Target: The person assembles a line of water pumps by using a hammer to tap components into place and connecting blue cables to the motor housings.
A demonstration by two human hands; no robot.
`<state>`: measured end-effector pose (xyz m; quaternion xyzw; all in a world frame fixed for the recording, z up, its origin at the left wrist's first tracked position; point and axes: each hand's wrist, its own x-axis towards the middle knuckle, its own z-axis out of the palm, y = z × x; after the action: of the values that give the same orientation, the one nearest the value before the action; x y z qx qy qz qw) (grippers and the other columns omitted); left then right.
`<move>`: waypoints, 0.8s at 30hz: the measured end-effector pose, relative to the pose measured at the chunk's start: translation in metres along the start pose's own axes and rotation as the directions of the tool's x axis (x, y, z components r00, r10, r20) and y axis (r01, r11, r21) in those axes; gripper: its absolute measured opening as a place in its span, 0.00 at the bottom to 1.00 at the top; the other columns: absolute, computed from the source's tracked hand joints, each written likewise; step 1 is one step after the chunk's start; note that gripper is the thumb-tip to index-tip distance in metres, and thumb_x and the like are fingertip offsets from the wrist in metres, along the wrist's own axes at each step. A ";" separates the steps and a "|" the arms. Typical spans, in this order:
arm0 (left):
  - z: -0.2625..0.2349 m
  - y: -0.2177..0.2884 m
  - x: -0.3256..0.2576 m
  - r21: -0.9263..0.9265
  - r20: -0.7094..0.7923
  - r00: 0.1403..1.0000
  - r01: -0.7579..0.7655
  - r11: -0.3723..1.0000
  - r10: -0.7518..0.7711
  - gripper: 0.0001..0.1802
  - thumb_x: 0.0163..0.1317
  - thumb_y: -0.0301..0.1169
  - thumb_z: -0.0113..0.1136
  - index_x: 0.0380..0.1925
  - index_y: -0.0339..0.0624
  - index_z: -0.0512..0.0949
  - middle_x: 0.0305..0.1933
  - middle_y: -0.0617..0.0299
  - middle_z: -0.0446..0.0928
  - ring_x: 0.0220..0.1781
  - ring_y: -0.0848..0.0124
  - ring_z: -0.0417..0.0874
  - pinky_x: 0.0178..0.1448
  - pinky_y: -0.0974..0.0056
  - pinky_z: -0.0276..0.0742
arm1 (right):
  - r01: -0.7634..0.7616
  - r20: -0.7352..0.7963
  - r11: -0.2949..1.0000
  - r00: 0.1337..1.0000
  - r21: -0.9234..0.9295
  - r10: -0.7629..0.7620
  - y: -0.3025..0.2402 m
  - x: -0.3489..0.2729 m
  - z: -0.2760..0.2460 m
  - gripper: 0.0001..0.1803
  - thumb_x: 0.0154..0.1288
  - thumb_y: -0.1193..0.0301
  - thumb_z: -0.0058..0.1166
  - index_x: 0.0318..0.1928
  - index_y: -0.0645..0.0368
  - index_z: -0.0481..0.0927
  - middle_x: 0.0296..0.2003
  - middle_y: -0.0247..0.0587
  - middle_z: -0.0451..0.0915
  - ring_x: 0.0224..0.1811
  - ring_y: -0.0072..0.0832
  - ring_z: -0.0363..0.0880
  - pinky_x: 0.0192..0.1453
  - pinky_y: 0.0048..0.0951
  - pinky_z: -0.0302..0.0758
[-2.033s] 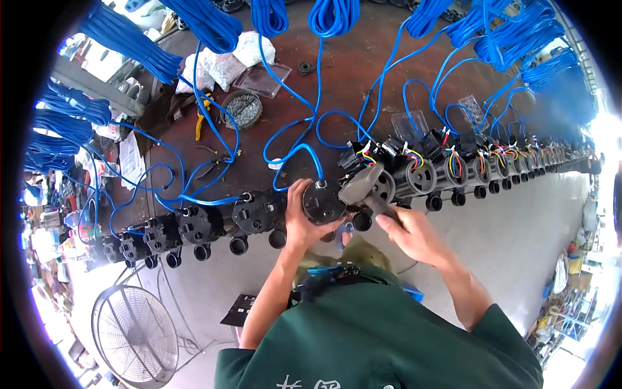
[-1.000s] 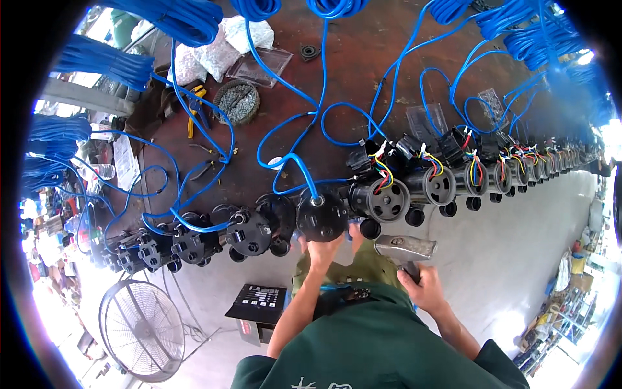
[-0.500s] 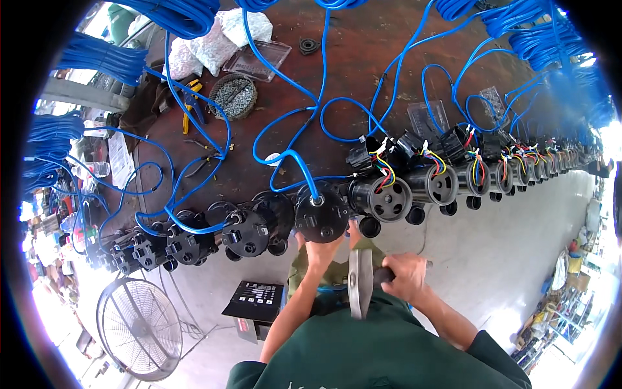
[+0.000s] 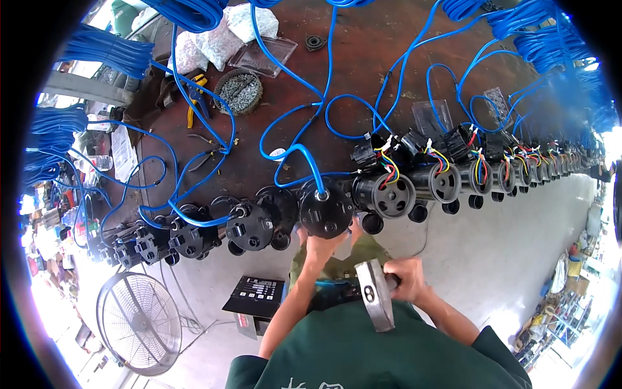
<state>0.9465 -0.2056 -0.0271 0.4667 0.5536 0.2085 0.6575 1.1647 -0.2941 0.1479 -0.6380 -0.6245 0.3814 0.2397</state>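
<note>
A hammer [image 4: 376, 298] is gripped in the right hand [image 4: 406, 279] before the green shirt [image 4: 311, 343]; a black housing [image 4: 326, 215] along the counter [image 4: 369, 58] is touched underneath by the left hand [image 4: 322, 250], its grip too hidden to tell.

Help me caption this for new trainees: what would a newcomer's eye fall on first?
Probably the bright blue coiled cables along the picture's upper rim, their strands looping over the dark reddish-brown table. Next, the row of black cylindrical housings curving across the middle, along the table's near edge. Then the grey metal-headed hammer at lower centre, gripped in the right hand before the dark green shirt.
</note>
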 end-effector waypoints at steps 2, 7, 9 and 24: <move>-0.009 -0.010 -0.008 -0.078 0.057 0.990 0.136 0.988 -0.132 0.37 0.50 0.25 0.80 0.62 0.38 0.75 0.61 0.57 0.80 0.55 0.68 0.85 0.56 0.61 0.83 | -0.032 -0.038 0.996 0.999 -0.084 0.029 0.009 -0.008 0.004 0.12 0.41 0.69 0.69 0.24 0.54 0.77 0.18 0.43 0.75 0.21 0.48 0.76 0.25 0.43 0.70; -0.043 -0.034 -0.043 0.166 -0.016 0.998 0.067 0.984 -0.065 0.26 0.52 0.27 0.81 0.49 0.31 0.79 0.37 0.61 0.83 0.29 0.72 0.81 0.36 0.63 0.81 | -0.123 -0.098 0.991 0.988 -0.049 0.117 0.023 -0.035 0.005 0.11 0.42 0.71 0.68 0.27 0.55 0.77 0.18 0.44 0.73 0.20 0.47 0.76 0.25 0.42 0.71; -0.052 -0.006 -0.055 0.260 -0.029 0.990 0.140 0.955 -0.137 0.18 0.58 0.33 0.78 0.41 0.31 0.82 0.32 0.59 0.83 0.29 0.72 0.81 0.38 0.61 0.80 | -0.178 -0.108 0.984 0.979 -0.025 0.174 0.025 -0.040 0.004 0.11 0.42 0.72 0.67 0.27 0.55 0.78 0.18 0.44 0.73 0.20 0.46 0.76 0.26 0.41 0.72; -0.062 0.389 -0.171 -0.962 0.252 0.420 0.209 0.177 0.872 0.26 0.73 0.36 0.60 0.13 0.45 0.70 0.16 0.65 0.72 0.17 0.69 0.70 0.38 0.56 0.74 | -0.453 -0.688 0.890 0.662 -0.052 0.297 0.057 -0.083 -0.057 0.08 0.54 0.78 0.63 0.33 0.72 0.83 0.22 0.50 0.79 0.27 0.23 0.76 0.33 0.34 0.73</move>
<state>0.9325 -0.1309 0.3955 0.1498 -0.2158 0.4105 0.8732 1.2504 -0.3716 0.1529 -0.8686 -0.3898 0.0996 0.2892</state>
